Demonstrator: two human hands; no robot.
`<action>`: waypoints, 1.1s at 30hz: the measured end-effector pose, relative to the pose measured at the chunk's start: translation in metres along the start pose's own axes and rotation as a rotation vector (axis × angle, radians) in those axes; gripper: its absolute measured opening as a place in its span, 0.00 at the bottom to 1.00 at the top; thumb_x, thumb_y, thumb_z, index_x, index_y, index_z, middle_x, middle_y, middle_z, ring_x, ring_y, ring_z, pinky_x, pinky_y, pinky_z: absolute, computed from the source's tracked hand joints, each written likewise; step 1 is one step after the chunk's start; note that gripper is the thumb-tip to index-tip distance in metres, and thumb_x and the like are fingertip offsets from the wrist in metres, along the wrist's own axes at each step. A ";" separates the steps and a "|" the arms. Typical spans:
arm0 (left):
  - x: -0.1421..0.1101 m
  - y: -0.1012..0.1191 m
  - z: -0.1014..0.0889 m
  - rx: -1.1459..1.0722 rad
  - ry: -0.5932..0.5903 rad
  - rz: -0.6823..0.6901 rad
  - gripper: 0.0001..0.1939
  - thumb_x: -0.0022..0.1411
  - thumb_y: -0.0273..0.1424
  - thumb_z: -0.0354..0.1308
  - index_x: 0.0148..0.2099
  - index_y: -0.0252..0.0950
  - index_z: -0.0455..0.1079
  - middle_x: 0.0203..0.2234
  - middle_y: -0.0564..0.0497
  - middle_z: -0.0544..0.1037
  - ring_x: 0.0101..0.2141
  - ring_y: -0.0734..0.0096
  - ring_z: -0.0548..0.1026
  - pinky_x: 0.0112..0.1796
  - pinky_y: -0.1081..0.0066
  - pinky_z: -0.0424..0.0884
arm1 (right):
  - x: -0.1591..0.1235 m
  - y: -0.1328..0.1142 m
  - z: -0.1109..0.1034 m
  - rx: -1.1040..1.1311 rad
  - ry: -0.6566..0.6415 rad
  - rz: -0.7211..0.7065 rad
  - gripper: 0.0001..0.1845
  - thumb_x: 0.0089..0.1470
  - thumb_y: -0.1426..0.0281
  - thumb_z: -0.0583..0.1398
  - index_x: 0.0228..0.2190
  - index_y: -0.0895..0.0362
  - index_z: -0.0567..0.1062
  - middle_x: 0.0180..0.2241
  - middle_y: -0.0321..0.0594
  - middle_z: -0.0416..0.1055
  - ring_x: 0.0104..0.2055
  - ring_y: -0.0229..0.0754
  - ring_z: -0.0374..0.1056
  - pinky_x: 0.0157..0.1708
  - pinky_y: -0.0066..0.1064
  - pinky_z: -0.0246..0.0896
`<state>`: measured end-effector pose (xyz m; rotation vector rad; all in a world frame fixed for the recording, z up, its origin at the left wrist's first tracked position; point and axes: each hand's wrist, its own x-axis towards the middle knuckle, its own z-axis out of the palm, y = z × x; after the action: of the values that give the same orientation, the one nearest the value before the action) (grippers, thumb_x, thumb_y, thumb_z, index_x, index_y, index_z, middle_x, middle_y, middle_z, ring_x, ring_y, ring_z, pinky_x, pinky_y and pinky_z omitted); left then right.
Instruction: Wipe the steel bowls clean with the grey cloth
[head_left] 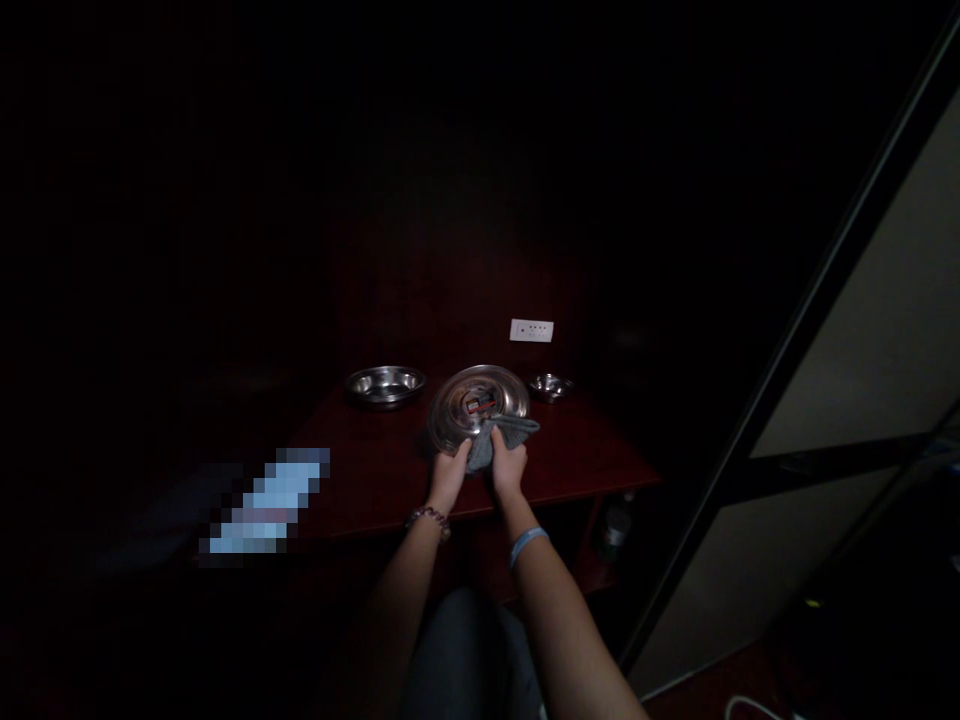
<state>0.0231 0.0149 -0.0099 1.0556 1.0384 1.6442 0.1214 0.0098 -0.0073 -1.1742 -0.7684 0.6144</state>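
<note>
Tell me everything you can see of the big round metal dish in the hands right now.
The metal dish is round, shiny and silvery, with a broad rim and ring-like bands. Near its centre is a dark and orange-red patch; I can't tell whether it's a label or a reflection. It is tilted at the table, between two smaller metal bowls. The left hand grips its near edge; the right hand holds a gray cloth against it. Table contact is unclear.

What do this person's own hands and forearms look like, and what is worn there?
The left hand and right hand are ungloved, the visible forearms sleeveless. The left arm wears a dark beaded bracelet; the right, a light blue band.
</note>
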 end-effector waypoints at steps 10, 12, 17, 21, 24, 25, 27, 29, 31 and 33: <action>0.002 -0.003 -0.001 0.018 0.017 0.021 0.11 0.58 0.28 0.61 0.43 0.30 0.79 0.46 0.40 0.83 0.49 0.59 0.80 0.56 0.62 0.69 | 0.000 -0.001 -0.001 -0.072 -0.021 -0.010 0.23 0.52 0.56 0.65 0.39 0.64 0.83 0.42 0.55 0.82 0.46 0.54 0.80 0.44 0.34 0.72; 0.002 -0.003 0.000 0.022 0.016 0.020 0.11 0.59 0.28 0.60 0.43 0.30 0.79 0.46 0.40 0.83 0.50 0.59 0.79 0.56 0.62 0.70 | 0.000 -0.001 -0.002 -0.081 -0.029 -0.012 0.24 0.52 0.56 0.65 0.39 0.64 0.83 0.42 0.55 0.82 0.46 0.53 0.80 0.43 0.33 0.71; 0.004 -0.005 0.000 0.035 0.013 0.021 0.12 0.60 0.28 0.59 0.45 0.31 0.78 0.47 0.41 0.82 0.50 0.62 0.79 0.55 0.64 0.70 | 0.000 -0.001 -0.002 -0.073 -0.045 -0.016 0.24 0.52 0.55 0.65 0.38 0.64 0.83 0.42 0.55 0.82 0.46 0.53 0.80 0.43 0.33 0.72; 0.004 -0.004 -0.001 0.073 0.013 0.030 0.14 0.60 0.30 0.59 0.46 0.31 0.78 0.48 0.40 0.82 0.51 0.61 0.79 0.56 0.64 0.69 | 0.000 -0.001 -0.002 -0.056 -0.045 -0.020 0.25 0.51 0.54 0.65 0.38 0.63 0.83 0.42 0.54 0.82 0.46 0.54 0.80 0.43 0.34 0.72; 0.003 -0.003 -0.001 0.082 0.013 0.028 0.15 0.60 0.31 0.58 0.47 0.30 0.78 0.48 0.39 0.82 0.50 0.61 0.79 0.55 0.65 0.70 | -0.001 -0.002 -0.002 -0.049 -0.044 -0.020 0.24 0.51 0.54 0.65 0.39 0.62 0.83 0.42 0.52 0.82 0.46 0.53 0.80 0.44 0.34 0.72; 0.002 -0.003 0.000 0.086 0.016 0.026 0.15 0.60 0.31 0.58 0.47 0.30 0.77 0.48 0.39 0.82 0.50 0.61 0.79 0.55 0.65 0.70 | -0.002 -0.003 -0.002 -0.052 -0.043 -0.020 0.24 0.51 0.54 0.65 0.39 0.62 0.83 0.42 0.52 0.82 0.46 0.53 0.80 0.44 0.34 0.72; 0.003 -0.003 0.000 0.103 0.025 0.013 0.15 0.60 0.31 0.58 0.46 0.30 0.77 0.47 0.39 0.82 0.49 0.62 0.79 0.54 0.65 0.71 | -0.002 -0.003 -0.002 -0.057 -0.043 -0.013 0.24 0.51 0.54 0.65 0.39 0.62 0.83 0.42 0.53 0.82 0.46 0.53 0.80 0.43 0.34 0.72; 0.003 -0.003 0.000 0.119 0.030 -0.003 0.14 0.60 0.32 0.58 0.45 0.30 0.77 0.45 0.39 0.83 0.48 0.61 0.80 0.52 0.65 0.71 | -0.002 -0.004 -0.003 -0.059 -0.046 -0.005 0.25 0.51 0.54 0.65 0.39 0.62 0.83 0.42 0.53 0.82 0.45 0.53 0.80 0.43 0.34 0.72; 0.003 -0.003 0.000 0.120 0.027 -0.010 0.14 0.60 0.32 0.58 0.45 0.30 0.77 0.45 0.38 0.83 0.48 0.61 0.80 0.52 0.65 0.72 | -0.002 -0.004 -0.003 -0.057 -0.048 0.000 0.25 0.51 0.54 0.65 0.39 0.63 0.83 0.42 0.54 0.82 0.45 0.53 0.80 0.43 0.34 0.72; 0.002 -0.002 0.001 0.112 0.017 0.001 0.14 0.60 0.31 0.58 0.45 0.29 0.77 0.45 0.38 0.82 0.48 0.61 0.80 0.52 0.65 0.72 | -0.001 -0.003 -0.003 -0.055 -0.049 0.000 0.25 0.50 0.54 0.65 0.39 0.63 0.83 0.42 0.54 0.82 0.45 0.53 0.80 0.44 0.34 0.72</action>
<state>0.0238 0.0178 -0.0109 1.1163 1.1529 1.6137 0.1237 0.0064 -0.0055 -1.2136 -0.8311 0.6271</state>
